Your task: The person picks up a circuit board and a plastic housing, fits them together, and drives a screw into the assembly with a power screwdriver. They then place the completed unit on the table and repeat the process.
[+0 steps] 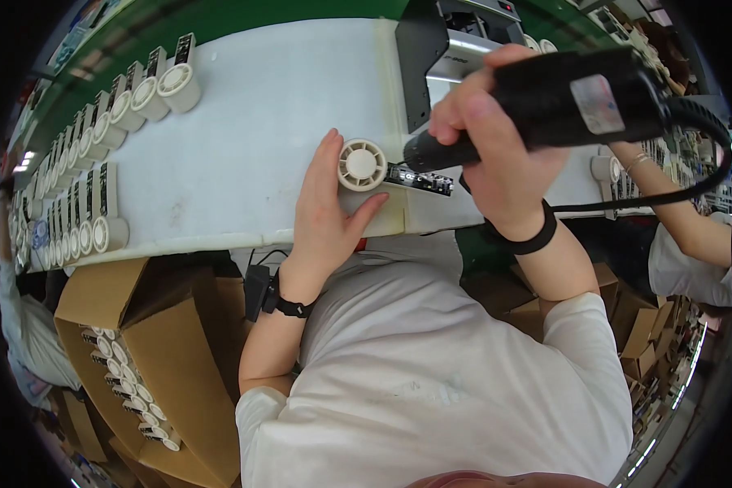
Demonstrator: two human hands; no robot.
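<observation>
My right hand (496,138) is wrapped round a black corded electric screwdriver (545,102), which lies nearly level. Its tip reaches the inner end of a dark circuit board (421,178) in the handle of a white device with a round, vented head (361,165). I cannot make out a screw at the tip. My left hand (331,199) rests against the left side of the round head, with the thumb and fingers apart around it, steadying it on the white table.
Rows of similar white devices (179,85) stand at the table's left. A grey and black machine (431,61) stands behind my right hand. An open cardboard box (167,366) with more devices is below left. Another person's arm (671,199) reaches in at right, near the screwdriver's cord.
</observation>
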